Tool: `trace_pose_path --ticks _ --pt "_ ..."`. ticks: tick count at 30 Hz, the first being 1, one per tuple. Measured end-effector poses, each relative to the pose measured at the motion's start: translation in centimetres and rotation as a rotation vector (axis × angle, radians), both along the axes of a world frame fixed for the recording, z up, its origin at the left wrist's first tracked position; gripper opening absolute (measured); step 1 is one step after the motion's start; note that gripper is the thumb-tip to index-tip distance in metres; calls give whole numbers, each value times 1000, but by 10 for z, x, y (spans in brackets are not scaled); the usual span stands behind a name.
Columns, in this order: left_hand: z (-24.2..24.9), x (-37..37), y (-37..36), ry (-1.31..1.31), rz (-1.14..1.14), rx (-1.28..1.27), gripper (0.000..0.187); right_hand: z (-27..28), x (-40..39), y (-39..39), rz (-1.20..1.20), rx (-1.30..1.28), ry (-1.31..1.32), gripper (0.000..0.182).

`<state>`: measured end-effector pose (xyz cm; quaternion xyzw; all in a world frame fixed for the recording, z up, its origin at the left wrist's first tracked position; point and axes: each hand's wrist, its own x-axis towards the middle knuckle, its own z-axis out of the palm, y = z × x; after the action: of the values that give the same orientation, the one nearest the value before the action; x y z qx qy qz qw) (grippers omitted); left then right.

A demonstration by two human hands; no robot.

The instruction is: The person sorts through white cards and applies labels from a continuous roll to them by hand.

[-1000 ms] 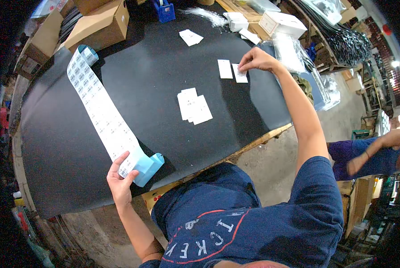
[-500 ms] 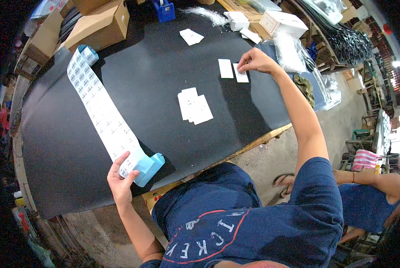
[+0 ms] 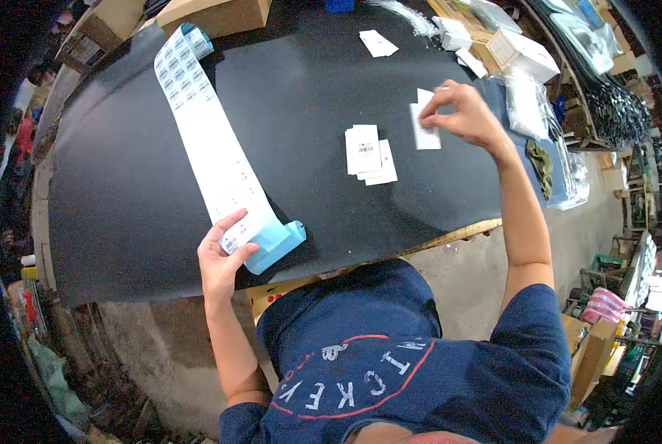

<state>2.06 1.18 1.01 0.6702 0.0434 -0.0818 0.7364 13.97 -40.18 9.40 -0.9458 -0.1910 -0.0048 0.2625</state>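
Your left hand (image 3: 220, 259) sits at the lower left of the frame, fingers spread flat on the near end of the long label strip (image 3: 209, 144), thumb pressing the printed labels just beside the curled blue backing (image 3: 275, 248). It pins the strip to the black desk (image 3: 109, 185) rather than gripping it. The strip runs diagonally from that hand up to the small roll (image 3: 198, 38) at the upper left, next to a cardboard box (image 3: 216, 11).

Your right hand (image 3: 468, 115) is in the upper right, fingers pinched narrow on a white card (image 3: 423, 133), holding it at its right edge. A second white card shows just behind it; whether they touch you cannot tell. A small stack of white cards (image 3: 368, 152) lies near, to the left of that hand, the top one bearing a barcode. More cards (image 3: 379, 43) lie further up, and white boxes (image 3: 519, 55) crowd the upper right edge.
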Motion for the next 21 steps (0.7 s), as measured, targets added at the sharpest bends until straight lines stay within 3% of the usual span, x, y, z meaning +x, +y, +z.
trace_pose_path --ticks 1,5,14,19,21 --pt "0 0 0 -12 2 -8 57 -1 -2 17 63 96 -3 9" --pt "-1 -2 0 -3 12 -7 57 -28 7 59 212 64 -15 11" --pt "-1 -1 0 6 -2 -41 58 -63 12 76 120 106 90 10" --pt "-4 0 2 -25 -14 -51 56 -71 -2 79 82 91 -169 12" --pt "-4 0 2 -30 -13 -61 57 -72 -7 80 35 86 -139 13"
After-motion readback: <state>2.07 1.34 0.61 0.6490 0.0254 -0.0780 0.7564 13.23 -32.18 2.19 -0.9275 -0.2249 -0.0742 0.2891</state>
